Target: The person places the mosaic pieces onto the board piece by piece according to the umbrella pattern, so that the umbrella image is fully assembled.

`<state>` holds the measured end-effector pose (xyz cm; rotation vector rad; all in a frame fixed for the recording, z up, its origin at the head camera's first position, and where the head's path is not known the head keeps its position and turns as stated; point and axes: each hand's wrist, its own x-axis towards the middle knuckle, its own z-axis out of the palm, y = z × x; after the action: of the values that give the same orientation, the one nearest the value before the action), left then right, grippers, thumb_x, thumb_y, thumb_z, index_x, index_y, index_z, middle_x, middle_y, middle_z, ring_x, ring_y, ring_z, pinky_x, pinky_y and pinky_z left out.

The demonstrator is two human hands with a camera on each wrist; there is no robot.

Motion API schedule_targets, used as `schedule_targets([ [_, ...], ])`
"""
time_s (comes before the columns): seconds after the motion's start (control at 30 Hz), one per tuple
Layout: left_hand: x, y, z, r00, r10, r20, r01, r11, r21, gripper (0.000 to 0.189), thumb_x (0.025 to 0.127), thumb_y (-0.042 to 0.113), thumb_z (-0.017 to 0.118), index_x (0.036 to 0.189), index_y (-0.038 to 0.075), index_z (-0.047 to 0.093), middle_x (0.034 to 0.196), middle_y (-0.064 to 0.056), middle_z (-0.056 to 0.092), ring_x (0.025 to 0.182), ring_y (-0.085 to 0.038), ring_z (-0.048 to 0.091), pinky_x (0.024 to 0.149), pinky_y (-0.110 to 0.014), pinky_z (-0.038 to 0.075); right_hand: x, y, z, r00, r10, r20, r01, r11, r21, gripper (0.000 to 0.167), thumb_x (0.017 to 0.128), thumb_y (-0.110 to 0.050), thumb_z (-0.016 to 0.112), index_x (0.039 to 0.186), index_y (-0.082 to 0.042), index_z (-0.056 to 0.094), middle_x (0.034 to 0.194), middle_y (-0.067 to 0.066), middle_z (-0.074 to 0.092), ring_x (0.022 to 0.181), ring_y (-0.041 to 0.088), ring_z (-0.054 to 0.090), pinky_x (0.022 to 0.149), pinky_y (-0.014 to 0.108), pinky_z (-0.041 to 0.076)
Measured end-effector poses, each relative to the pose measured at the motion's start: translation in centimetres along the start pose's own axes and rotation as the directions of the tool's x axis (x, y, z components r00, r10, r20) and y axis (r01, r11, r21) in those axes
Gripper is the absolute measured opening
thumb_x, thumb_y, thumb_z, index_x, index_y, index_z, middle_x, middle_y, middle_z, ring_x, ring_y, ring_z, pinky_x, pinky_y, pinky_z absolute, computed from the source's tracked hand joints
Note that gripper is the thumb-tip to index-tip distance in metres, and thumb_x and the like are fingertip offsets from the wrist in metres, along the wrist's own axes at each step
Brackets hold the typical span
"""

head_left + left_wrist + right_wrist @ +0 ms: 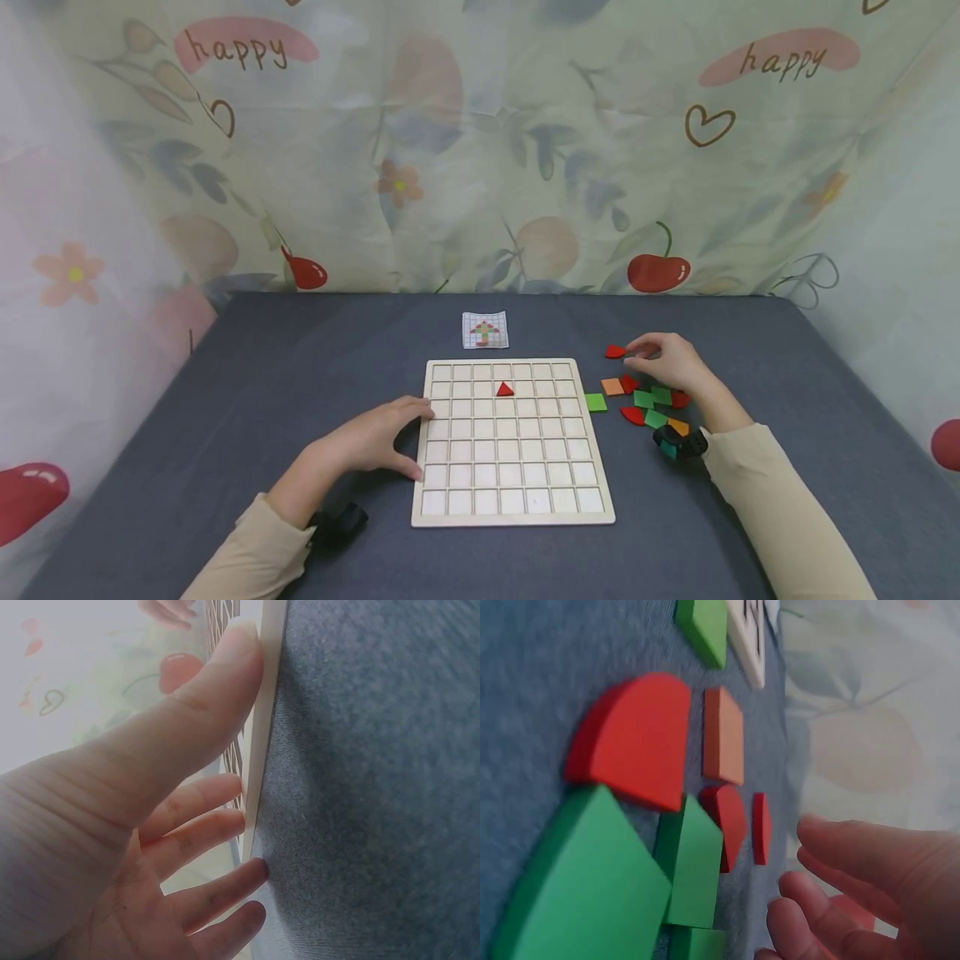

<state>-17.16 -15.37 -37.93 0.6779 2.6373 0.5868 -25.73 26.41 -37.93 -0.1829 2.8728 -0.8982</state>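
Note:
A pale board point(513, 523) with a grid of square cells lies on the dark cloth, and one red triangle point(505, 389) sits in a cell of its second row. My left hand point(371, 435) touches the board's left edge with thumb and fingertips, fingers fairly straight. Beyond the board's right side, my right hand point(669, 360) hovers with bent fingers beside a red piece point(615, 352). The right wrist view shows a gap between these fingertips point(810, 825) and the nearest red piece point(761, 829); nothing is visible in that hand.
Loose flat pieces lie right of the board: a light green square point(596, 402), an orange square point(612, 387), a rounded red piece point(633, 415) and several green ones point(643, 399). A small card point(484, 330) with a coloured grid picture lies behind the board. A patterned curtain point(480, 192) hangs behind.

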Motion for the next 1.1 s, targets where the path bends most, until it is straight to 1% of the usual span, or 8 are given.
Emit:
schedule_targets([
  [0.13,0.1,0.0,0.1,1.0,-0.008,-0.001,0.008,1.0,-0.014,0.079,0.068,0.035,0.082,0.132,0.004,0.048,0.144,-0.015,0.041,0.132,-0.03,0.04,0.107,-0.047,0.035,0.8,-0.1,0.1,1.0,0.015,-0.004,-0.015,1.0,-0.018,0.033,0.088,-0.023,0.063,0.11,0.002,0.063,0.101,0.022,0.063,0.089,0.029,0.058,0.071,0.035,0.049],
  [0.2,0.1,0.0,0.1,1.0,-0.012,0.0,0.012,1.0,-0.019,0.079,0.068,0.035,0.082,0.132,0.004,0.048,0.144,-0.015,0.041,0.133,-0.03,0.04,0.107,-0.047,0.035,1.3,-0.2,0.2,1.0,0.03,-0.004,-0.031,0.999,-0.031,0.034,0.087,-0.024,0.064,0.109,0.002,0.063,0.102,0.022,0.063,0.089,0.029,0.057,0.072,0.035,0.049],
  [0.3,0.1,0.0,0.2,1.0,-0.014,0.002,0.014,1.0,-0.022,0.079,0.068,0.035,0.082,0.133,0.005,0.048,0.144,-0.015,0.04,0.133,-0.03,0.04,0.107,-0.047,0.035,2.0,-0.6,0.4,0.999,0.054,-0.007,-0.054,0.997,-0.051,0.036,0.086,-0.026,0.065,0.107,0.003,0.063,0.1,0.022,0.062,0.086,0.028,0.056,0.07,0.033,0.048],
  [0.43,0.2,-0.1,0.2,1.0,-0.018,0.004,0.018,1.0,-0.023,0.079,0.068,0.035,0.082,0.133,0.005,0.048,0.144,-0.014,0.04,0.133,-0.03,0.039,0.108,-0.047,0.034,2.8,-1.0,0.8,0.996,0.093,-0.004,-0.093,0.992,-0.081,0.038,0.084,-0.029,0.067,0.103,0.003,0.063,0.094,0.019,0.062,0.08,0.025,0.054,0.065,0.029,0.044],
  [0.67,0.4,-0.2,0.2,1.0,-0.023,0.011,0.023,0.999,-0.028,0.079,0.068,0.036,0.082,0.133,0.006,0.048,0.145,-0.013,0.04,0.134,-0.029,0.039,0.108,-0.047,0.033,3.6,-1.7,1.2,0.985,0.17,0.017,-0.166,0.975,-0.15,0.036,0.082,-0.033,0.07,0.097,-0.002,0.061,0.091,0.014,0.058,0.081,0.024,0.05,0.065,0.028,0.04],
  [0.9,0.2,-0.2,0.1,1.0,-0.007,0.008,0.007,0.999,-0.037,0.08,0.069,0.036,0.082,0.133,0.005,0.047,0.145,-0.014,0.04,0.134,-0.03,0.039,0.108,-0.047,0.033,3.7,-2.2,1.3,0.986,0.166,0.024,-0.159,0.972,-0.175,0.032,0.082,-0.029,0.07,0.098,-0.002,0.061,0.1,0.018,0.056,0.086,0.027,0.049,0.066,0.03,0.041],
  [1.1,0.3,-0.2,0.2,1.0,-0.009,0.007,0.01,0.999,-0.033,0.08,0.068,0.036,0.082,0.134,0.005,0.047,0.145,-0.014,0.04,0.134,-0.03,0.039,0.108,-0.047,0.033,3.5,-1.9,1.3,0.991,0.135,0.005,-0.133,0.978,-0.159,0.034,0.082,-0.03,0.071,0.1,-0.002,0.062,0.095,0.016,0.055,0.082,0.026,0.049,0.065,0.029,0.04],
])
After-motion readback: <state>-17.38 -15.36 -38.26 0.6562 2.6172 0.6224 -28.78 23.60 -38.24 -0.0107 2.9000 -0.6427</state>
